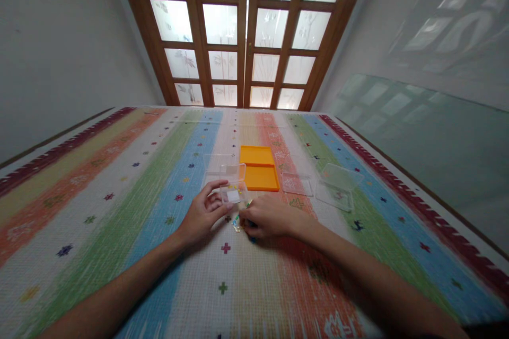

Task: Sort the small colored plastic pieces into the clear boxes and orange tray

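Head view: half-curled left hand holds clear plastic box, yellow bits inside; tiny multicoloured pieces outside, bunched right hand, hold unclear.

Daylight glows through the frosted panes of wood-framed double doors between pale walls; a striped, multicoloured tablecloth covers the table, a greenish glass panel at right
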### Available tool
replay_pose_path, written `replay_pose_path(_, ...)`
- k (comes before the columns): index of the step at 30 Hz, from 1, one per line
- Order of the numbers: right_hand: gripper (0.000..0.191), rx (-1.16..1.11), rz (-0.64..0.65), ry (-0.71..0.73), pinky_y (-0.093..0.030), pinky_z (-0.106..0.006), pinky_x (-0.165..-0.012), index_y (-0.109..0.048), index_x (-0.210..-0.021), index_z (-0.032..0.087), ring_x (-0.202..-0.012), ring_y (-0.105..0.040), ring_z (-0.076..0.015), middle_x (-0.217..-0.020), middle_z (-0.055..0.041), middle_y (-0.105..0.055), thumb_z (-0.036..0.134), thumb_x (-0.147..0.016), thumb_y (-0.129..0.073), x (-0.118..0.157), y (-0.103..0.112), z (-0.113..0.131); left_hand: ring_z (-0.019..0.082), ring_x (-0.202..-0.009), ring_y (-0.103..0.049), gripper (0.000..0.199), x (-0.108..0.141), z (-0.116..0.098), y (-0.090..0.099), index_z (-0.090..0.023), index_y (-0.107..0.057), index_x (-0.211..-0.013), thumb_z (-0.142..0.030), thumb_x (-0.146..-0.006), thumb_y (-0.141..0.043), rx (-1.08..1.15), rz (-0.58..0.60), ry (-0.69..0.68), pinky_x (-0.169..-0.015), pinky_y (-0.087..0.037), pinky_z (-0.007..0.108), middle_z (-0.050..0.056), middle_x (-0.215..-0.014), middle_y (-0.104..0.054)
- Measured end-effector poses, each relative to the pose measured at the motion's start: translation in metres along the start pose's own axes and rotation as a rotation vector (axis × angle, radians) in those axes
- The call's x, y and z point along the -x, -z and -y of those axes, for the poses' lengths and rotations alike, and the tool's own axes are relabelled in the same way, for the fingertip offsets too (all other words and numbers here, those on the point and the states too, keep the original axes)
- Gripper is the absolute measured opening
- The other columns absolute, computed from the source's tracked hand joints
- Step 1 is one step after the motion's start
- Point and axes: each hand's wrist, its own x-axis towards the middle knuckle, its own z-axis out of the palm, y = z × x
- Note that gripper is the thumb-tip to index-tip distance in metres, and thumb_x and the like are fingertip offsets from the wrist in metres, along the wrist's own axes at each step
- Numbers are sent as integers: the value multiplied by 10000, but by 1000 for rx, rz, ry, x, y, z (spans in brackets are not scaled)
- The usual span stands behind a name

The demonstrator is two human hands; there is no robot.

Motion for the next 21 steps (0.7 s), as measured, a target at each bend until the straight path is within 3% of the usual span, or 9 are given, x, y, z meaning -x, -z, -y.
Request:
replay_pose_path(11,219,21,8,10,-336,-296,-609,-775,-981,135,-711,-642,-188,-886,-122,-768,228,-925,-585,0,-3,2,197,-949,-688,576,0,-3,-1,-186,-555,-1271,-320,-770,-804,3,15,-9,-923,-577,380,66,-1053,-700)
replay_pose_path(21,250,37,21,-16,-422,-313,-627,-747,-1032,128,-767,-689,-230,-974,-150,-773,269,-908,-582,-3,-6,8,178,-921,-666,582,0,2,1,-197,-568,-1262,-322,-753,-821,9,4,-12,-884,-580,357,72,-1117,-689)
